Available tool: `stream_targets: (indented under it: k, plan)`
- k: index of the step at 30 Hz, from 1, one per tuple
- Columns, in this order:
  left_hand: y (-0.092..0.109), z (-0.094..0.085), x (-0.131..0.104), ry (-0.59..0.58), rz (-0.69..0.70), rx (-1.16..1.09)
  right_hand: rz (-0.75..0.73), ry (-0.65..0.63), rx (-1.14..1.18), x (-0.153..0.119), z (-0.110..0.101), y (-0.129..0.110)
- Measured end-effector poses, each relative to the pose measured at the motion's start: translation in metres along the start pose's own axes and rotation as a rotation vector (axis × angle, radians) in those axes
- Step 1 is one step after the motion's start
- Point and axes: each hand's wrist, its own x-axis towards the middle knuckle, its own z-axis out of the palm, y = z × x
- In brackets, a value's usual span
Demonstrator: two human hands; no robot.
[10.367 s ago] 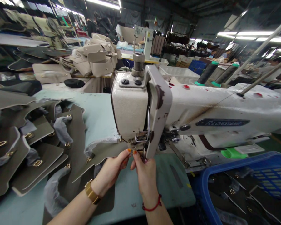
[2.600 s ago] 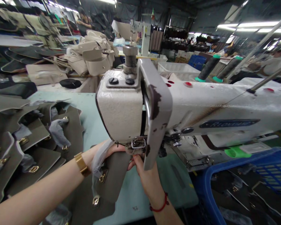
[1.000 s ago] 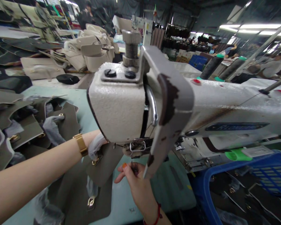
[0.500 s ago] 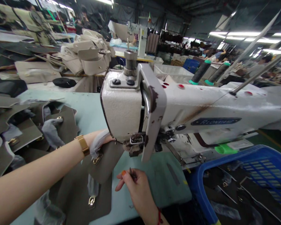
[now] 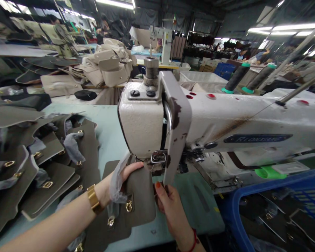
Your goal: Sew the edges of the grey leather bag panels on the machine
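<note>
My left hand (image 5: pixel 127 172), a gold band on its wrist, grips a grey-brown bag panel (image 5: pixel 140 196) at its upper edge, close below the sewing machine's head (image 5: pixel 141 119). One finger lies stretched along that edge; the others are mostly hidden. A plastic-wrapped handle (image 5: pixel 118 185) loops over this hand, with a gold ring fitting (image 5: pixel 129 205) at its lower end. At the panel's right edge, my right hand (image 5: pixel 172 206) is closed in a pinch around a small dark tool, mostly hidden by the fingers. Another panel with a gold fitting (image 5: pixel 111 222) lies underneath.
Several similar bag panels (image 5: pixel 52 175) with wrapped handles are heaped at left on the pale green tabletop (image 5: pixel 109 119). A blue basket (image 5: pixel 233 203) holding more panels stands at right. Thread cones (image 5: pixel 236 78) rise behind the machine; beige bag pieces (image 5: pixel 112 64) are piled further back.
The held panel has swung right and now faces me. My right hand has moved up and right to its edge. My left hand is slightly lower; the view has shifted a little left.
</note>
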Motion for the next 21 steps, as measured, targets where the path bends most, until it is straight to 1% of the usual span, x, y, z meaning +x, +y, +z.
stream_targets:
  k: [2, 4, 8, 11, 13, 15, 17, 21]
  plan:
    - [-0.009, 0.002, 0.001, 0.030, -0.093, -0.150, 0.031, -0.067, 0.066, 0.000, 0.000, -0.005]
    - [-0.015, 0.002, 0.004, 0.026, -0.130, -0.250, 0.062, -0.119, 0.092, 0.000, 0.002, -0.012]
    - [-0.016, 0.000, 0.006, 0.004, -0.097, -0.330, 0.082, -0.144, 0.070, 0.000, 0.004, -0.021]
    - [-0.009, 0.003, 0.003, -0.060, -0.057, -0.327, 0.065, -0.138, 0.026, 0.000, 0.004, -0.024]
    - [-0.004, 0.006, 0.000, -0.066, -0.032, -0.311, 0.041, -0.130, -0.027, 0.000, 0.003, -0.025]
    - [0.001, 0.010, -0.002, -0.017, -0.001, -0.306, 0.021, -0.124, -0.077, 0.000, 0.002, -0.025]
    - [0.004, 0.013, -0.004, 0.048, 0.001, -0.308, 0.014, -0.129, -0.113, 0.000, 0.001, -0.024]
    - [0.007, 0.016, -0.006, 0.140, -0.078, -0.306, 0.005, -0.128, -0.148, 0.000, 0.002, -0.023]
